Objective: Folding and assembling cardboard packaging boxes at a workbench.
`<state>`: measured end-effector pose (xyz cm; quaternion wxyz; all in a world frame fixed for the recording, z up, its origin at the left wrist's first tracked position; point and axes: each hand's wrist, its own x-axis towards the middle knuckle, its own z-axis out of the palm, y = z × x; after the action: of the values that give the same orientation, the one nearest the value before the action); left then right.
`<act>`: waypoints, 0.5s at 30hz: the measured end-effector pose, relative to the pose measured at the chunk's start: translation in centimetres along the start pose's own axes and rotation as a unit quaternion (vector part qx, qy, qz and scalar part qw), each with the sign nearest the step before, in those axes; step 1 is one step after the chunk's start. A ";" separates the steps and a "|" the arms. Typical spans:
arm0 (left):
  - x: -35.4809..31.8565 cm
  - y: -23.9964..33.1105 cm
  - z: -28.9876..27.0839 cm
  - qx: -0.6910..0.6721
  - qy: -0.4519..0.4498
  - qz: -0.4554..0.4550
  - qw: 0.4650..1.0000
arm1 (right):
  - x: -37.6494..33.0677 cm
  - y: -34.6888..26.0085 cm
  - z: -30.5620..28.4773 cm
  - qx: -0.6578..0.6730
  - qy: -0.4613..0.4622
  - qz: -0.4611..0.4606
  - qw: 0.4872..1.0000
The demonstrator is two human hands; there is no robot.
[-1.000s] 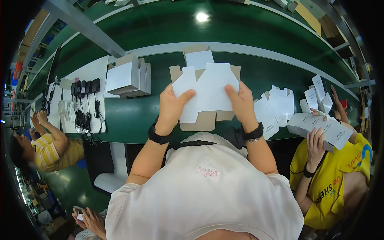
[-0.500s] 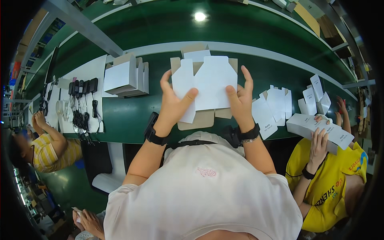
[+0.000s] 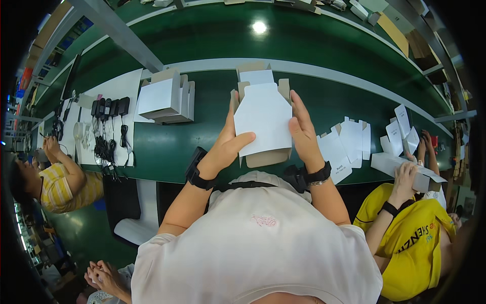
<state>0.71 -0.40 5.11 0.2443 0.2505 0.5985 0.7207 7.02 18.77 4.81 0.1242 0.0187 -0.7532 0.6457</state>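
Observation:
A white cardboard box blank point(image 3: 262, 117), brown on the inside, is held between both hands above the green table point(image 3: 167, 147). My left hand point(image 3: 228, 142) presses its left side, thumb across the lower front. Along its right side panel lies my right hand point(image 3: 302, 131), fingers straight. The side flaps stand folded up and a top flap points away from me. Black bands sit on both wrists.
Folded white boxes point(image 3: 164, 96) stand at the left, beside black chargers with cables point(image 3: 107, 126) on a white sheet. Flat white blanks point(image 3: 347, 144) lie at the right. A person in yellow point(image 3: 415, 238) at the right holds a box; another person point(image 3: 55, 177) sits left.
The blank was flat and spread wide; its side panels are now folded inward and upright. Both hands have shifted from the lower edge to the sides of the box.

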 end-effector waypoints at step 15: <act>-0.8 -1.6 0.6 0.062 0.044 -0.017 0.997 | -0.4 1.9 -0.1 0.049 0.070 0.065 0.994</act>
<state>1.85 -0.21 3.61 0.2140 0.2233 0.6559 0.6886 7.02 19.19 2.89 0.1330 -0.0696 -0.7097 0.6883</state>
